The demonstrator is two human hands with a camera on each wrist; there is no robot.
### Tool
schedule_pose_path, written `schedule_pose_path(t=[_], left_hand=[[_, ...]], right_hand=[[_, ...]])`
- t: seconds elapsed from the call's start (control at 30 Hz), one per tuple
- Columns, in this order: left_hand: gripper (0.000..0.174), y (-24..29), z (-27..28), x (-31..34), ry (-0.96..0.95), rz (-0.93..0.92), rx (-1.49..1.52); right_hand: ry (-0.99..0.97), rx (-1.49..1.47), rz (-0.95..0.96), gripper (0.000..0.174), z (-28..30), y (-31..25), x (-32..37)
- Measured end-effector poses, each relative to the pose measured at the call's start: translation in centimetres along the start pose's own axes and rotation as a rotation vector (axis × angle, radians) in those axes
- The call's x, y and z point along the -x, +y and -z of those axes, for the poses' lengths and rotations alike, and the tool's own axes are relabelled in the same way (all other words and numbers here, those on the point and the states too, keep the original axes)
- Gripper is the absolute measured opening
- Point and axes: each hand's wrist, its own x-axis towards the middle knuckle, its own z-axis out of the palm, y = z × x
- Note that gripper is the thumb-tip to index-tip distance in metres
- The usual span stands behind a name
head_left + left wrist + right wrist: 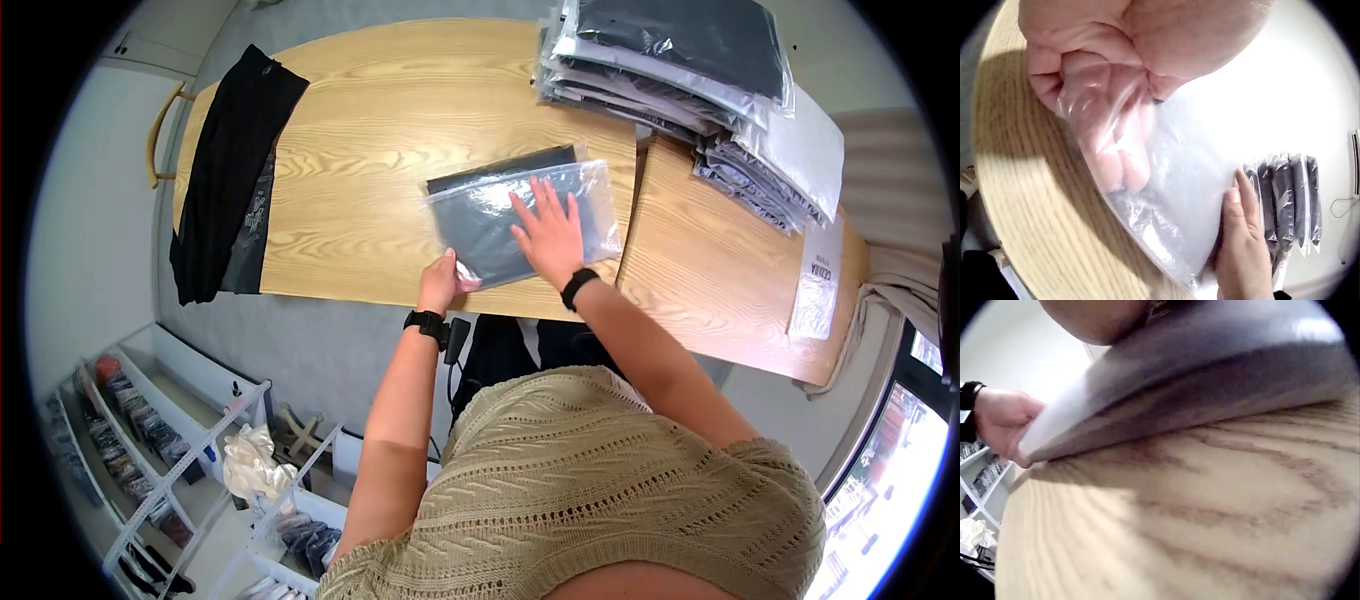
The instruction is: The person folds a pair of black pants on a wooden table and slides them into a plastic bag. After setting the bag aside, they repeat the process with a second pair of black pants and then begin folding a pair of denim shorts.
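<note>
A clear plastic bag (pixel 475 240) with folded dark clothing inside lies at a slant near the table's front edge. Its lower left corner is gripped by my left hand (pixel 437 283); in the left wrist view, the fingers (pixel 1110 150) show through the thin film. My right hand (pixel 553 235) rests on the bag's upper right part, palm down with fingers spread. A strip of black fabric (pixel 530 163) shows past the bag's far edge. Seen low in the right wrist view, the filled bag (pixel 1210 381) bulges over the wood.
Black folded trousers (pixel 225 180) lie at the table's left end. A tall pile of bagged garments (pixel 680 50) stands at the back right, and a flat printed bag (pixel 818 280) lies at the right end. Below left are shelves (pixel 165 485) with packed clothes.
</note>
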Motion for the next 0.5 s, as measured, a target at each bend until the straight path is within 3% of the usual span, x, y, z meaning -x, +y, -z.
schedule_pose_path(t=[0.13,0.2,0.23,0.27,0.33,0.37,0.47,0.5], left_hand=[[0.032,-0.7,1.3,-0.9,-0.014,-0.011,-0.181],[0.02,1.9,-0.8,1.7,0.557,-0.39,-0.68],[0.022,2.9,-1.6,2.7,0.624,-0.67,-0.875],[0.022,3.8,-2.5,2.7,0.625,-0.67,-0.876],[0.037,5.2,-4.6,1.7,0.173,-1.107,-1.146],[0.037,5.3,-5.5,1.0,0.179,-1.109,-1.146],[0.063,4.7,-6.4,-1.7,0.152,-1.033,-1.516],[0.063,4.5,-6.2,-2.4,0.145,-1.036,-1.501]], right_hand=[[-0.121,0.131,-0.028,0.049,-1.3,0.6,-1.2],[-0.13,0.09,-0.03,0.048,-1.3,0.8,-1.3],[-0.129,0.09,-0.03,0.048,-1.3,0.8,-1.3],[-0.127,0.079,-0.031,0.047,-1.3,0.8,-1.4],[-0.126,0.064,-0.026,0.047,-1.4,0.7,-1.3],[-0.133,0.076,-0.015,0.047,-1.6,0.9,-1.4],[-0.195,0.118,0.052,0.047,-0.7,1.7,-2.1],[-0.184,0.093,0.079,0.047,-0.6,2.1,-2.2]])
